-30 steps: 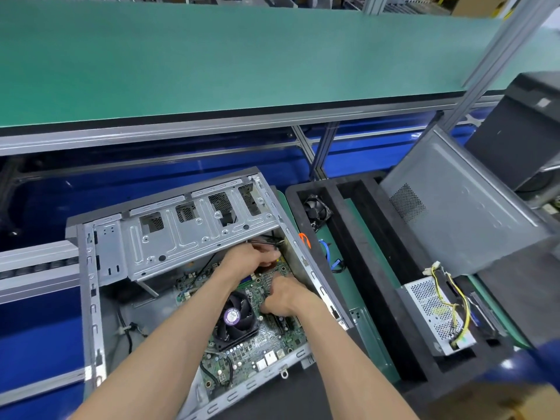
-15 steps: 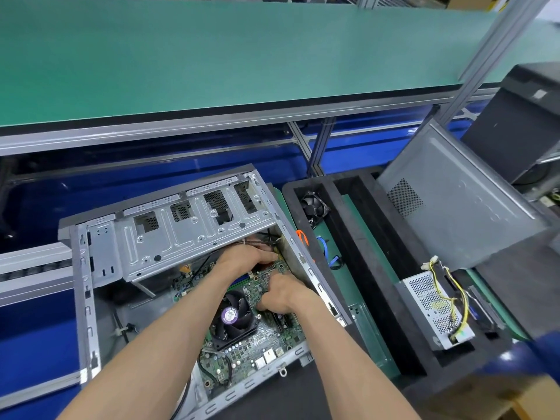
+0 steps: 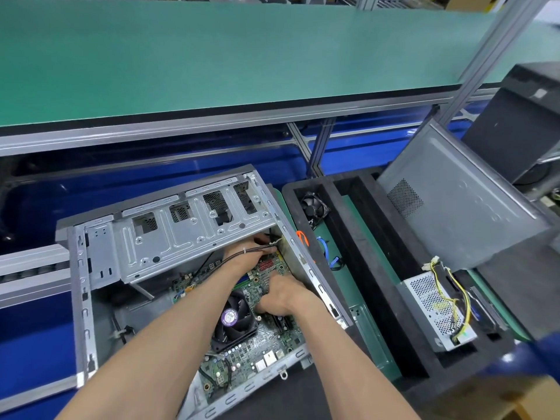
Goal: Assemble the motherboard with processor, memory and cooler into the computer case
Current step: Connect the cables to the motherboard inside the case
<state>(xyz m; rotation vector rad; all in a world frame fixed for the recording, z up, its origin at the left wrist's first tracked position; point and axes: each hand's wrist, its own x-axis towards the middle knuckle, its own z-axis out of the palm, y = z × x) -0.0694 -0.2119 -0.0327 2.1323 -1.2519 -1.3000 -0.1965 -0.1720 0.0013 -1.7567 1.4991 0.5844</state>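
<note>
Here the computer case lies open on its side, a grey box of stamped sheet metal with ribbed panels, slotted rails and perforated vents. Inside it sits the motherboard, a flat green rectangle crowded with small silver capacitors, white sockets and red connectors. Its long axis runs from the lower left near the case's rear edge up toward the upper right corner by the drive bracket. The cooler stands on the board near its middle, a square black frame around a round fan with a purple hub label.

The left hand reaches under the drive bracket at the board's far end, with a thin black cable crossing over its back; whether its fingers grasp anything cannot be told. The right hand rests on the board just right of the cooler, fingers curled down against it; what they pinch is hidden.

To the right, a black foam tray holds a small black fan and a perforated metal power supply with yellow wires.
</note>
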